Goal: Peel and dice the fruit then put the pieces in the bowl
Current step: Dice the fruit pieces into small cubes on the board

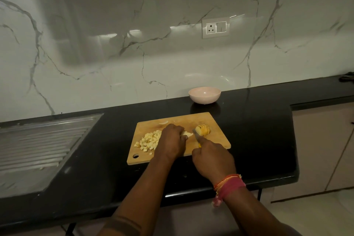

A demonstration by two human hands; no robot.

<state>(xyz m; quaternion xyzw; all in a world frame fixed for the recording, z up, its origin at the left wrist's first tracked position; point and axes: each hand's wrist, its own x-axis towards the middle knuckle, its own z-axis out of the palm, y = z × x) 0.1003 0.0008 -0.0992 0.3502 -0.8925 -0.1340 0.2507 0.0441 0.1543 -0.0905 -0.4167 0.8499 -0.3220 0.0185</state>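
Two bare hands work over a rectangular light wooden cutting board (216, 140) lying near the front edge of the black stone desk (258, 130). Left hand (173, 142) rests knuckles-up at the board's middle, fingers curled down onto a pale peeled fruit piece (188, 134), pinning it to the wood. Right hand (212, 159), at the board's front right edge, is wrapped around a yellow-handled knife (197, 136); blade points away toward the board's far side, tip just beside the held piece. Sliced yellow-skinned fruit chunk (203, 129) sits just right of the blade, near the board's far right corner, cuts visible across its top. Heap of small pale fruit dice (149, 140) lies on the board's left half, a few strays toward the front left corner by the hanging hole. Thin pale peel scrap (163, 122) near the board's far edge. Round pale pink bowl (204, 95) stands beyond the board at the desk's back edge, against the marble wall; contents not visible. Red and orange thread band (228, 186) circles the right wrist. Ribbed steel drainboard (38, 143) fills the desk's left end.
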